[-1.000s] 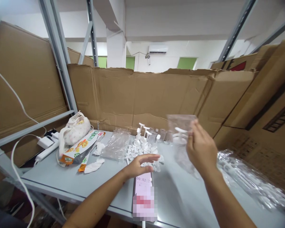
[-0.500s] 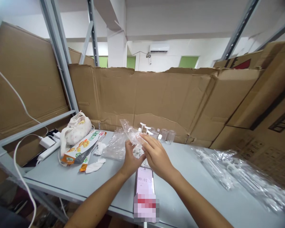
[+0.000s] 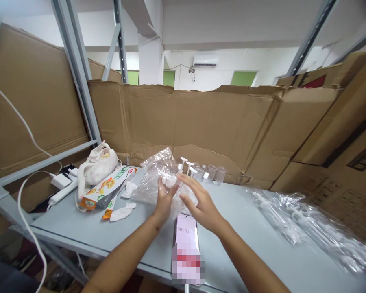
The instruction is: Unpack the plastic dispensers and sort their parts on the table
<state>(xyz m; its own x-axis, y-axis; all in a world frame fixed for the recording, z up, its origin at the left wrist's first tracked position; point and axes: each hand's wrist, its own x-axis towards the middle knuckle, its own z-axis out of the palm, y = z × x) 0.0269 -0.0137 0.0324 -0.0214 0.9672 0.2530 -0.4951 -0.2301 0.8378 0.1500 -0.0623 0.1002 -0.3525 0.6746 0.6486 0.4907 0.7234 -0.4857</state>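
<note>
slippage could cost us the white plastic pc (image 3: 170, 180) if our l. hand (image 3: 164, 202), pinching it above the table (image 3: 244, 232), loosens; our r. hand (image 3: 203, 204) is alongside, fingers extended, can't tell if gripping. crinkly clear bag (image 3: 157, 163) just behind might snag. pc looks smooth; cups (image 3: 220, 175) beyond clear, cylindrical.
</note>
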